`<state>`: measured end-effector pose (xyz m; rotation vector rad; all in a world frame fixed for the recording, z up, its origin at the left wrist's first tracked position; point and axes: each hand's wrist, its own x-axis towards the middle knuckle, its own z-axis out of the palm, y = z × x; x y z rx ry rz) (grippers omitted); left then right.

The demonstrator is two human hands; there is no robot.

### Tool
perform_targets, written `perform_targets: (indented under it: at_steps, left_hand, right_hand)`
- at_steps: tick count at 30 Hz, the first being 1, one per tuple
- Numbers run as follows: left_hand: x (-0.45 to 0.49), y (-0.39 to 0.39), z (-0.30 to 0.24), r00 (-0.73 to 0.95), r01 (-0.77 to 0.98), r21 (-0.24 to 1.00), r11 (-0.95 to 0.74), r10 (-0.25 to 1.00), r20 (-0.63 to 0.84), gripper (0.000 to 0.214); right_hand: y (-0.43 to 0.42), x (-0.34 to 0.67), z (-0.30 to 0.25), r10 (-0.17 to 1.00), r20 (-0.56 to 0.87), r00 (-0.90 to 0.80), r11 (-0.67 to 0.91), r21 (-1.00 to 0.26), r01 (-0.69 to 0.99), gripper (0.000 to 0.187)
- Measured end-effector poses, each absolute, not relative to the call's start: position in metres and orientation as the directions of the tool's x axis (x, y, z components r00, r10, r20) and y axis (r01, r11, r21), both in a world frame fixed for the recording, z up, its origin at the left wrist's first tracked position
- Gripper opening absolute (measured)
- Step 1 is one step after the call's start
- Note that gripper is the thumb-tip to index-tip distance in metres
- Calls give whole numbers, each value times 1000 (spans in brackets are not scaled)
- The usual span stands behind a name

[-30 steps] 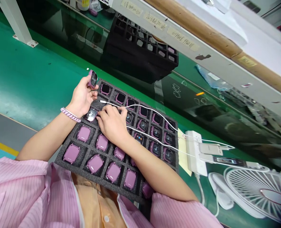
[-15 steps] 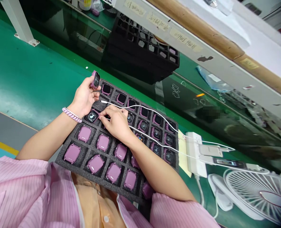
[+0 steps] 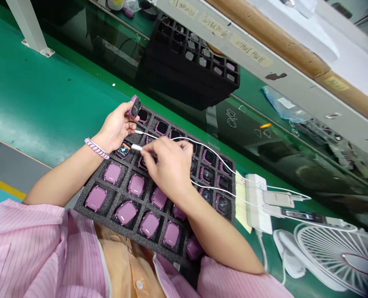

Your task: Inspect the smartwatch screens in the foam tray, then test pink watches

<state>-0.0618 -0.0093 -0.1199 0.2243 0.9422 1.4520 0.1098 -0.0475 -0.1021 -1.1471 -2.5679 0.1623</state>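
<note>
Over the far left corner of a dark foam tray (image 3: pixel 115 225), my left hand (image 3: pixel 115 126) grips a purple smartwatch body (image 3: pixel 135 106) without a strap between thumb and fingers. My right hand (image 3: pixel 168 163) pinches the white plug end of a charging cable (image 3: pixel 137 147) above the tray. Just left of that plug, a watch with a lit screen (image 3: pixel 123 150) sits in its slot. A second white cable end (image 3: pixel 138 132) lies near my left fingertips. Several purple watch bodies fill the slots, nearer ones back up, farther ones screen up. My right hand hides some slots.
A white power strip (image 3: pixel 258 203) with plugged-in chargers stands right of the tray, beside a white fan (image 3: pixel 342 256). A stack of black trays (image 3: pixel 187 78) stands behind, under a shelf edge (image 3: pixel 252 45). A blue plastic bag (image 3: pixel 283 103) lies at the back right.
My right hand has drawn the cable plug away from the lit watch, moving right. An orange mark now shows on that screen. My left hand still holds its watch.
</note>
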Motion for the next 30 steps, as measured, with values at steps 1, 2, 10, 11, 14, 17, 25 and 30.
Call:
perform_targets:
  at_steps: [1,2,10,11,14,17,25,30]
  left_hand:
    - [-63,-9,-121,-169,-740,654,154,899,-403,27]
    - [-63,-9,-121,-182,-743,654,142,898,-401,27]
    - [-63,-7,-121,-198,-748,652,125,896,-398,28]
    - [-63,-8,-120,-197,-746,654,123,897,-395,28]
    - [-63,-9,-119,-193,-739,662,125,902,-385,28]
    - [-62,-10,-119,-189,-726,675,132,905,-381,27]
    - [-61,-10,-123,-178,-702,701,124,923,-342,23]
    - [-61,-8,-125,-186,-682,724,102,933,-308,27]
  right_hand:
    - [-57,111,-101,700,210,-682,713,-270,648,16]
    - [-66,112,-102,656,178,-733,745,-303,594,17]
    - [-93,108,-114,517,150,-843,813,-393,429,16]
    - [-90,109,-112,531,144,-835,787,-449,423,15]
    - [-82,111,-110,584,86,-807,726,-500,472,15]
    - [-76,110,-117,617,16,-787,742,-343,575,18]
    - [-75,106,-126,604,-4,-797,772,-244,587,19]
    - [-76,104,-125,621,24,-784,766,-231,600,15]
